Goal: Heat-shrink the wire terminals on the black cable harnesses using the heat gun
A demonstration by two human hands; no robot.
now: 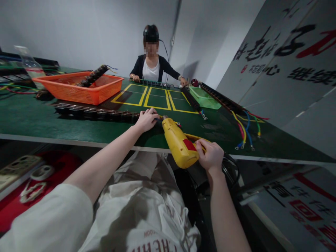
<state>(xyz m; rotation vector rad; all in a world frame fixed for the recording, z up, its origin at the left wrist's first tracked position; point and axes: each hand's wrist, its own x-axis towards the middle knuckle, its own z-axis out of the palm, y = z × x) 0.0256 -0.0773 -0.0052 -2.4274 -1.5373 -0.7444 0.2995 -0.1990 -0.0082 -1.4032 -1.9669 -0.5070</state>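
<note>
My right hand (211,154) is wrapped round the grip of a yellow electric screwdriver (178,141) with a red switch. Its tip points at the right end of a long black terminal strip (91,112) lying across the green table (39,120). My left hand (147,119) rests on that end of the strip, fingers curled down over it, right beside the tool's tip.
An orange basket (81,87) with another black strip stands at the back left beside a plastic bottle (30,64). A green tray (204,98), more strips and loose coloured wires (245,131) lie to the right. A person sits across the table, hands on a strip. Yellow boxes mark the middle.
</note>
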